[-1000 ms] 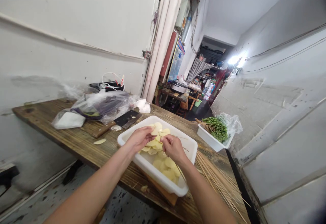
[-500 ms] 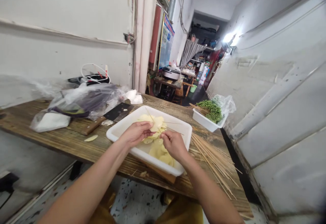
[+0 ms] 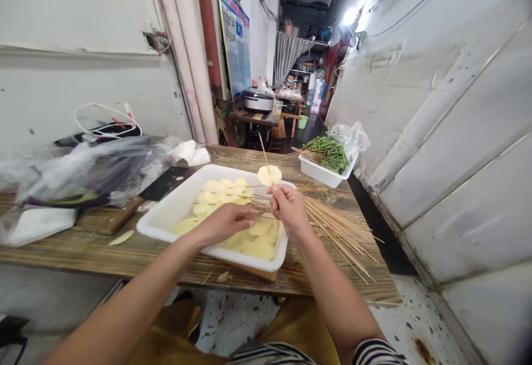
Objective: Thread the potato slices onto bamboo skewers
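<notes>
My right hand [image 3: 286,208] pinches a thin wooden skewer [image 3: 263,150] upright above the right side of a white plastic tray [image 3: 166,236]. One round, pale yellow slice, which looks like potato [image 3: 269,175], is threaded on it above my fingers. Over the middle of the tray, my left hand [image 3: 228,222] has its fingers loosely stretched, with nothing visible in them. Many similar potato slices [image 3: 260,247] lie below it in the tray, and several skewers cross the slices at the back. My fingers hide part of the slices.
Loose skewers [image 3: 338,226] lie fanned out right of the tray. Beyond them stands a white container [image 3: 322,173] of skewered green sprigs [image 3: 332,153]. On the left are a cleaver [image 3: 160,184], plastic bags [image 3: 103,168] and a stray slice [image 3: 121,237]. A wall runs along the right.
My right hand has raised the skewer with one slice upright, away from my left hand. My left hand has let go and lowered over the tray. The view has shifted right.
</notes>
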`<action>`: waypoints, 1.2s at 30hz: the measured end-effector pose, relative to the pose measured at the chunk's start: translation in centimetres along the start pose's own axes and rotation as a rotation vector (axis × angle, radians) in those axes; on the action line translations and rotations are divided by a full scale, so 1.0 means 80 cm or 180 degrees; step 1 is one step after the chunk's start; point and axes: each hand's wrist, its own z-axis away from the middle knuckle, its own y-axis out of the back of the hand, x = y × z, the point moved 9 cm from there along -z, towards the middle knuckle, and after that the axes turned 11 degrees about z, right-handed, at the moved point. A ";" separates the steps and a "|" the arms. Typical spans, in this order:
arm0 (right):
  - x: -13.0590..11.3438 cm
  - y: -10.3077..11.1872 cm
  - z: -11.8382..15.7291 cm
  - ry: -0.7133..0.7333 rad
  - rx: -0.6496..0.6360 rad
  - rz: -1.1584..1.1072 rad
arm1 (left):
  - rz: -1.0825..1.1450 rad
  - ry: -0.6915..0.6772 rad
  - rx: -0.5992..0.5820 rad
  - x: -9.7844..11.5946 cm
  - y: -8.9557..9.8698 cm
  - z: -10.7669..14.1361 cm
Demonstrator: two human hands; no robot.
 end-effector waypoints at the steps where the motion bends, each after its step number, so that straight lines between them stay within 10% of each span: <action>1: 0.005 0.001 -0.001 -0.0095 0.0017 -0.0191 | -0.0615 -0.0104 -0.0060 0.003 -0.009 -0.005; 5: 0.015 -0.004 -0.001 -0.0057 0.0048 -0.0328 | -0.2043 -0.0163 -0.0431 0.003 -0.040 -0.019; 14: 0.019 -0.001 -0.004 0.0090 0.0168 -0.0023 | -0.3069 0.1149 -0.0550 -0.025 -0.019 -0.004; 22: 0.015 -0.001 -0.002 0.0202 0.0194 0.0096 | -0.2131 0.0881 -0.0302 -0.036 -0.001 -0.009; 29: 0.015 0.000 -0.002 0.0195 0.0204 0.0218 | 0.0039 0.0783 -0.0253 -0.020 0.037 0.012; 36: 0.013 -0.029 0.006 0.0102 -0.0698 0.0471 | 0.2615 0.0148 0.2401 -0.059 0.130 0.019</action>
